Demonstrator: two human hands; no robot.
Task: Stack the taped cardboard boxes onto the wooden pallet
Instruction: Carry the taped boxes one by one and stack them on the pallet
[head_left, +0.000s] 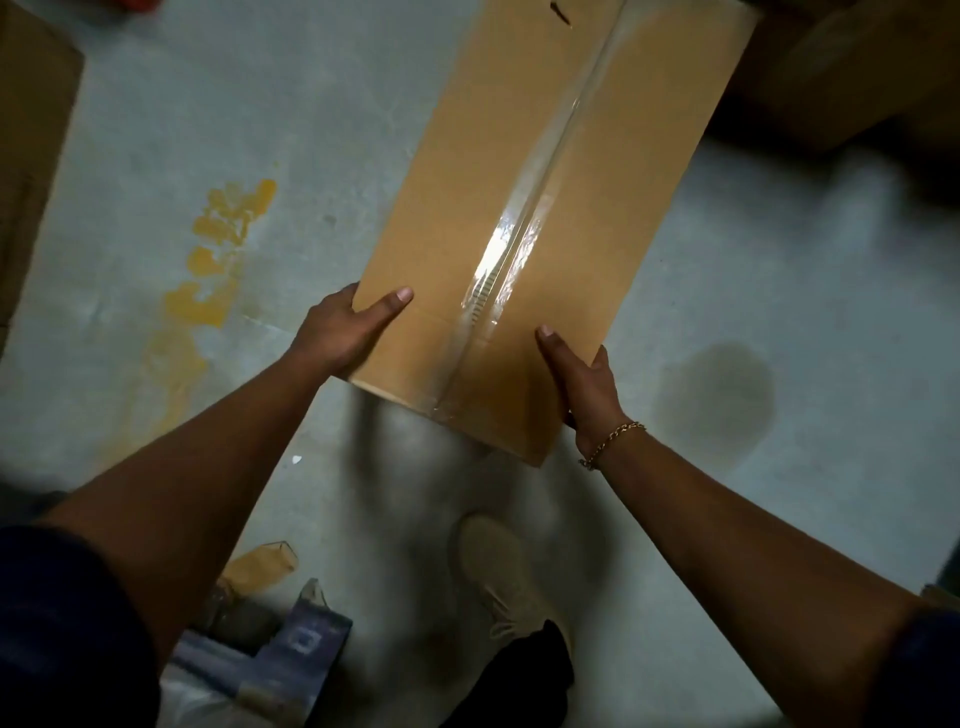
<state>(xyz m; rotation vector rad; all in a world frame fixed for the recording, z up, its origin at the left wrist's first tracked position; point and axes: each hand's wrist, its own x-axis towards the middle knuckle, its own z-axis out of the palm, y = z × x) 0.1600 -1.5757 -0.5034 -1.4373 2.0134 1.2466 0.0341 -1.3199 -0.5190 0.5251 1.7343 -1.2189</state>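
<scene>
The concrete floor fills most of your view, and the long taped box runs across it from just in front of you toward the top edge. Its near end is in your hands and, judging by the soft shadow under it, off the ground. More cardboard lies beyond the box's far right corner and another sheet well to its left. No wooden pallet is in sight, so you have yet to carry the box to it. A yellow paint smear marks the floor left of the box and a dark round stain marks it to the right. Your left hand clamps the near left corner and your right hand the near right edge. Each thumb lies flat on the top face, and the fingers go down the sides out of sight. The box looks stiff and probably light for its length, but you are holding one end only, so expect the far end to sag or swing. Slide your hands toward the middle, or get your palms under the bottom edges. Keep off the glossy tape seam along the centre, since it looks slick. Mind the bracelet at the box's near corner.
</scene>
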